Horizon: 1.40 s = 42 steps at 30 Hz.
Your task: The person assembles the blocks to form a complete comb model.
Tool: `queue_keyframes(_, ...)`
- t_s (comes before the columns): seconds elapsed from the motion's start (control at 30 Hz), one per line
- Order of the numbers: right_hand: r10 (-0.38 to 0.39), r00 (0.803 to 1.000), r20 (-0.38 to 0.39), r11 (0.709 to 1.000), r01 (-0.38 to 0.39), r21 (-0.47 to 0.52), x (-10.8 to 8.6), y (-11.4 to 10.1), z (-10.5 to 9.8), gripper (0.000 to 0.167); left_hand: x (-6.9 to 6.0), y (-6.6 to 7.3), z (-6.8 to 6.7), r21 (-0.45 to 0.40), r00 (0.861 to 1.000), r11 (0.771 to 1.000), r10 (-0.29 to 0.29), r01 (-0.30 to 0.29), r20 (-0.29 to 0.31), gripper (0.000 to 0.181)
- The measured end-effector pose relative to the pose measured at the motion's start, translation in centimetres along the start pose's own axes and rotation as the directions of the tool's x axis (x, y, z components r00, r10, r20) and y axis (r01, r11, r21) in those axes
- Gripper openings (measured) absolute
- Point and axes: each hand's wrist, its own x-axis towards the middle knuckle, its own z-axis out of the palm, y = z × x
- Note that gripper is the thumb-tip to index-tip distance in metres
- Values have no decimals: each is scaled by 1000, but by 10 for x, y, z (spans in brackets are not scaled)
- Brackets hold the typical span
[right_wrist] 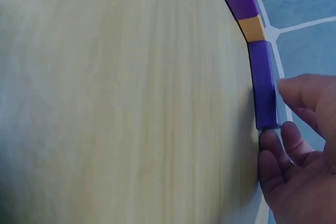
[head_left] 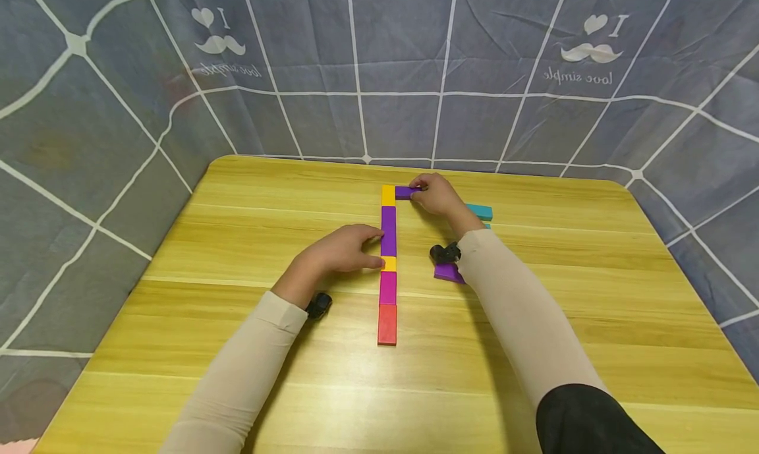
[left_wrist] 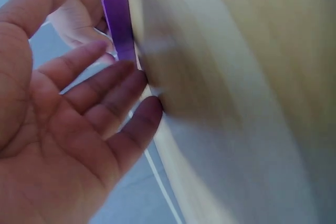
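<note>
A straight row of flat blocks runs down the table: yellow (head_left: 388, 196), purple (head_left: 388, 223), a smaller yellow (head_left: 389, 263), magenta (head_left: 388, 288) and red (head_left: 387, 325). From its far end a dark purple block (head_left: 405, 192) extends right, touching the yellow one. My right hand (head_left: 437, 196) is at that block's right end; in the right wrist view, fingertips (right_wrist: 270, 142) meet the dark purple block (right_wrist: 263, 85) and the thumb stands slightly off its side. My left hand (head_left: 338, 250) holds nothing, its spread fingers and thumb reaching the row's left side.
Teal blocks (head_left: 479, 211) lie right of the row, partly hidden by my right wrist. Another purple block (head_left: 447, 273) lies nearer, below the right wrist camera. A grey curtain with white lines (head_left: 403, 124) hangs behind the wooden table (head_left: 178, 269).
</note>
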Motion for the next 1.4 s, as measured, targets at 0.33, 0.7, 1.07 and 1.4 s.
queue_keyframes(0.33,47,999,11,996,-48,77,-3,1,-6,31,25,-9,-26,82,994,992,100,-96,-40,60)
queue_keyframes(0.7,71,997,-20,967,-64,246,-20,4,-30,38,59,-23,-35,161,993,980,122,-121,1,70)
queue_keyframes(1.07,74,992,-99,952,-41,305,-65,21,-75,38,62,-30,-30,165,991,978,124,-131,52,77)
queue_keyframes(1.4,85,993,-76,963,-63,262,-101,50,-107,46,60,-28,-26,244,991,961,120,-131,59,81)
